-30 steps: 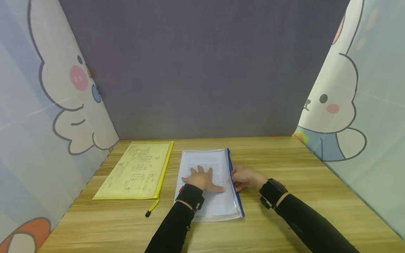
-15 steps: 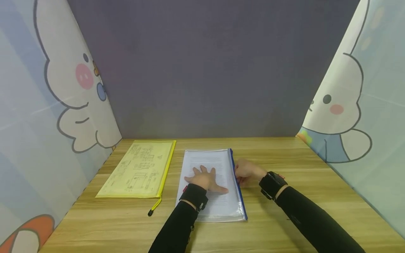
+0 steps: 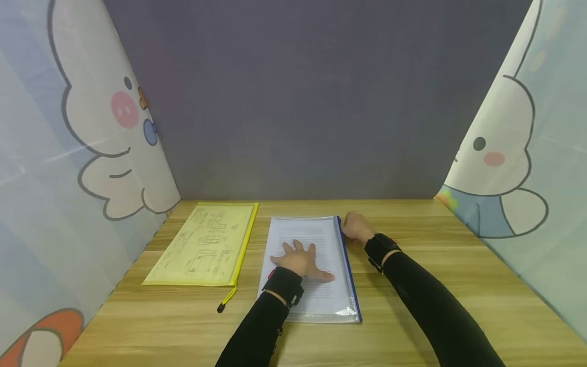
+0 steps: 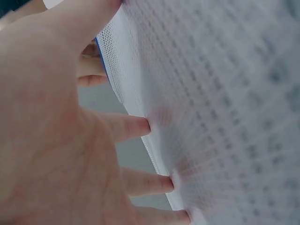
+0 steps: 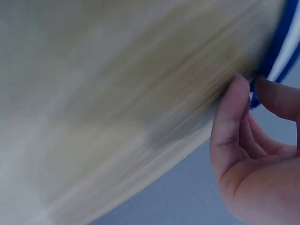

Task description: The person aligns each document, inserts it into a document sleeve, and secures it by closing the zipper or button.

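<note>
A clear zip pouch (image 3: 312, 229) with a blue zipper (image 3: 349, 275) along its right side lies on the wooden table, a printed sheet visible inside. Spread fingers of my left hand (image 3: 300, 262) press on the pouch's middle; the left wrist view shows the fingertips (image 4: 161, 183) touching its mesh-textured surface. At the pouch's far right corner, my right hand (image 3: 357, 227) pinches the blue zipper pull (image 5: 254, 99) between thumb and finger. The curled fingers mostly cover the pull.
To the left lies a yellow zip pouch (image 3: 202, 250) holding a drawing, its yellow cord with a black end (image 3: 221, 307) hanging toward the front. A grey panel (image 3: 302, 102) stands behind the table (image 3: 160, 326), with cartoon-printed cloths at both sides.
My right hand has slid away from me along the blue zipper, from about its middle to the far corner. My left hand has stayed pressed on the pouch. The head view has shifted slightly.
</note>
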`<state>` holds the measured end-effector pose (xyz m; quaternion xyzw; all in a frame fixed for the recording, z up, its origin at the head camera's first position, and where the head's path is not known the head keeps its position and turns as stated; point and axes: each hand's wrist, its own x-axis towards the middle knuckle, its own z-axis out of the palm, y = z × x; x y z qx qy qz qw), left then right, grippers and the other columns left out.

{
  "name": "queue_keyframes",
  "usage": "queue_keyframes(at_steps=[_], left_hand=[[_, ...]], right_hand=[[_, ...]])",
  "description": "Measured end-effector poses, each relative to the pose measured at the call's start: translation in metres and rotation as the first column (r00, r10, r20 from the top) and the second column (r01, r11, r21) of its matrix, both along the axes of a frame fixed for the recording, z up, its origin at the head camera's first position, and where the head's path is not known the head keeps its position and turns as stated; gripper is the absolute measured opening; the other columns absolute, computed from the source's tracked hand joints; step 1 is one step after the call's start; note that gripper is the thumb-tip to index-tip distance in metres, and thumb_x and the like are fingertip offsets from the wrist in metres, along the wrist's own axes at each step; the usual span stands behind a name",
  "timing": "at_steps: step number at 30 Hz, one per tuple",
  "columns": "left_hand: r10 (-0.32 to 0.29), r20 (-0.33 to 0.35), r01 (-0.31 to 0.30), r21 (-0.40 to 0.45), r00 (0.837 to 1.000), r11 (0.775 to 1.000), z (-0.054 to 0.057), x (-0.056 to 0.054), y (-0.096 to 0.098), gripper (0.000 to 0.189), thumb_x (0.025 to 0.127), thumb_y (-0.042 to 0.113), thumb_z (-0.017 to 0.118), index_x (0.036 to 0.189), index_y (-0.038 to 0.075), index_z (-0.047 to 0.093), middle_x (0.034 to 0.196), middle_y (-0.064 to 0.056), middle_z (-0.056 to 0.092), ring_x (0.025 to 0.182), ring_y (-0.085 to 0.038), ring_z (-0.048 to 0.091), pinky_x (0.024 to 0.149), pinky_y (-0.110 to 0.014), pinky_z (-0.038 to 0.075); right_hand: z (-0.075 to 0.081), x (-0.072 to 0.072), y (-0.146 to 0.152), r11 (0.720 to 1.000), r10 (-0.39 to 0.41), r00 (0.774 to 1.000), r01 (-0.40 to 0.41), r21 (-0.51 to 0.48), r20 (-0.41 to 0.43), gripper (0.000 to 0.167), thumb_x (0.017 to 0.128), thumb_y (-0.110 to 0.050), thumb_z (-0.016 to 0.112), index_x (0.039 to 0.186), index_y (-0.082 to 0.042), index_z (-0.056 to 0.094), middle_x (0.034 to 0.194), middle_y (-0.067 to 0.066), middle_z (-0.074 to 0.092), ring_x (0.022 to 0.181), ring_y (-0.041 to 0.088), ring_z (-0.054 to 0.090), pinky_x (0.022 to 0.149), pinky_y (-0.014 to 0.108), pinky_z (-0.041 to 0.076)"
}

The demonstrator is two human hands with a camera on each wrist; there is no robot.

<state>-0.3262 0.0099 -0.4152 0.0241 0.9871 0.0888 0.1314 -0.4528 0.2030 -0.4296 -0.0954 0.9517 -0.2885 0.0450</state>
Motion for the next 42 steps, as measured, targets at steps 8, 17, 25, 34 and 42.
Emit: queue_keyframes(at_steps=[8, 17, 25, 34, 42], left_hand=[[0.003, 0.014, -0.003, -0.013, 1.000, 1.000, 0.002, -0.001, 0.003, 0.112, 0.071, 0.082, 0.070, 0.160, 0.026, 0.034, 0.166, -0.021, 0.021, 0.149, -0.052, 0.015, 0.101, -0.084, 0.024], [0.006, 0.025, -0.006, -0.026, 1.000, 1.000, 0.007, 0.000, 0.005, 0.112, 0.070, 0.082, 0.071, 0.160, 0.027, 0.034, 0.166, -0.021, 0.021, 0.150, -0.051, 0.015, 0.101, -0.084, 0.024], [0.006, 0.028, -0.005, -0.020, 1.000, 1.000, 0.010, 0.004, 0.004, 0.111, 0.071, 0.081, 0.071, 0.160, 0.026, 0.035, 0.165, -0.022, 0.021, 0.150, -0.052, 0.016, 0.101, -0.083, 0.025], [0.021, 0.037, -0.020, -0.012, 0.999, 1.000, 0.012, 0.005, 0.006, 0.111, 0.071, 0.080, 0.071, 0.161, 0.026, 0.034, 0.166, -0.022, 0.020, 0.150, -0.051, 0.015, 0.102, -0.083, 0.024], [0.021, 0.028, -0.021, -0.017, 0.999, 1.000, 0.010, 0.005, 0.007, 0.110, 0.072, 0.080, 0.071, 0.160, 0.025, 0.034, 0.166, -0.022, 0.020, 0.150, -0.052, 0.015, 0.102, -0.083, 0.024]], right_hand=[[-0.002, -0.020, 0.001, 0.995, -0.020, 0.999, 0.023, 0.100, -0.028, 0.046, 0.099, -0.013, 0.053, 0.136, 0.014, 0.053, 0.124, 0.028, 0.064, 0.091, 0.031, 0.064, 0.084, 0.045, 0.055], [-0.007, -0.031, 0.000, 0.999, -0.006, 0.999, 0.005, -0.032, -0.041, 0.027, 0.093, -0.005, 0.050, 0.108, 0.005, 0.070, 0.107, 0.023, 0.069, 0.096, 0.033, 0.063, 0.085, 0.042, 0.053], [-0.004, -0.035, -0.002, 0.982, -0.064, 0.997, 0.071, -0.177, 0.041, 0.024, 0.097, -0.011, 0.041, 0.080, 0.000, 0.055, 0.076, 0.008, 0.052, 0.067, 0.020, 0.050, 0.059, 0.030, 0.043], [0.002, -0.032, -0.004, 0.739, -0.122, 0.954, 0.273, -0.616, 0.276, 0.021, 0.099, -0.008, 0.048, 0.108, 0.006, 0.061, 0.083, 0.007, 0.059, 0.071, 0.019, 0.059, 0.066, 0.032, 0.054], [0.004, -0.029, -0.005, 0.737, -0.106, 0.953, 0.268, -0.621, 0.285, 0.022, 0.100, -0.007, 0.043, 0.107, 0.007, 0.059, 0.059, -0.001, 0.040, 0.051, 0.015, 0.040, 0.052, 0.029, 0.038]])
